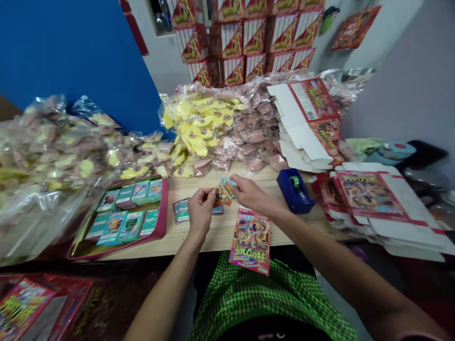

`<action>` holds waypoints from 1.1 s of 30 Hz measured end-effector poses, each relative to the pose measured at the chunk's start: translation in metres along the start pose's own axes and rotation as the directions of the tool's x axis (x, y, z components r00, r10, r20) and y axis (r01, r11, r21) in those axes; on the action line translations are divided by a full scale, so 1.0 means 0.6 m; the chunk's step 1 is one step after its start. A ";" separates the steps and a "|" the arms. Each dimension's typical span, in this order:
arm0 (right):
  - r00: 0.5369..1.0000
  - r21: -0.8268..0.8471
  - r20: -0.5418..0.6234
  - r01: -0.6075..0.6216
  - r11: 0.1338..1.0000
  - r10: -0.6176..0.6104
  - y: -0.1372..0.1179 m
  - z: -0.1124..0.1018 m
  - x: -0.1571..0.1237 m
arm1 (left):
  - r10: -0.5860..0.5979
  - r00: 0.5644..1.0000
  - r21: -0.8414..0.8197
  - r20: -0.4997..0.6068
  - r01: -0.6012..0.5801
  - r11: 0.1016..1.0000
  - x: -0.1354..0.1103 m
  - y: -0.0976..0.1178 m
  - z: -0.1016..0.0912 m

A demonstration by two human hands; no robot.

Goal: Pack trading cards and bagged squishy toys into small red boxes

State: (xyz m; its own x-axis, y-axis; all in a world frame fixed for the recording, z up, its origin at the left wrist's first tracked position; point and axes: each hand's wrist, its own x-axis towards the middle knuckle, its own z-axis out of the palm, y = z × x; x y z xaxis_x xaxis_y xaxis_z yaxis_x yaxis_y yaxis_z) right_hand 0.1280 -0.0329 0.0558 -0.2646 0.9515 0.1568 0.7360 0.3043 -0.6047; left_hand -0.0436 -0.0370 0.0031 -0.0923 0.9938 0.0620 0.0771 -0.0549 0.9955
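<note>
Cards (224, 191), small and colourful, are up between your two hands, just above the middle of the table (209, 241)! Your right hand (250, 193) has them by their right side, thumb and fingers closed down on them. Over on the other side, your left hand (201, 208) curls its fingers in by their left edge; how tightly those are closed, or whether they grip anything, you can't tell from this view. Right by that left wrist, loose cards (182, 211) lie on the wood. Further left, a red-rimmed tin (163, 208) holds card stacks (128, 196) in two rows. Near your right forearm, a red packet (250, 237) lies with its lower end past the table's near edge. Just beyond that forearm stands a blue tape dispenser (295, 192), flattened boxes (378, 199) to its right, and bagged plush toys (199, 123) heap along the back!
</note>
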 end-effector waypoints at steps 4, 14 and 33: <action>0.986 -0.002 -0.142 -0.091 0.996 0.090 0.060 -0.034 -0.038 | 0.033 0.992 0.109 0.123 -0.046 0.993 -0.018 -0.011 0.051; 0.960 0.104 -0.273 0.098 0.990 -0.066 0.076 -0.087 -0.121 | 0.177 0.822 0.142 0.542 -0.297 0.944 -0.079 0.047 0.034; 0.781 -0.532 -0.050 0.506 0.679 -0.622 -0.014 -0.124 -0.170 | 0.545 0.744 0.069 0.388 -0.612 0.788 -0.089 0.057 0.011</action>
State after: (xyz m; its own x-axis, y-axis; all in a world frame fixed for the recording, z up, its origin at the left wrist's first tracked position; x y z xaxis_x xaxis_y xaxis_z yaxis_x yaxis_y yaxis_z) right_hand 0.1954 -0.1291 0.1028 -0.6333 0.5563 0.5380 0.6970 0.7121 0.0843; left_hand -0.0295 -0.0912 0.0332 0.3581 0.7467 0.5605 0.1853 -0.6452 0.7412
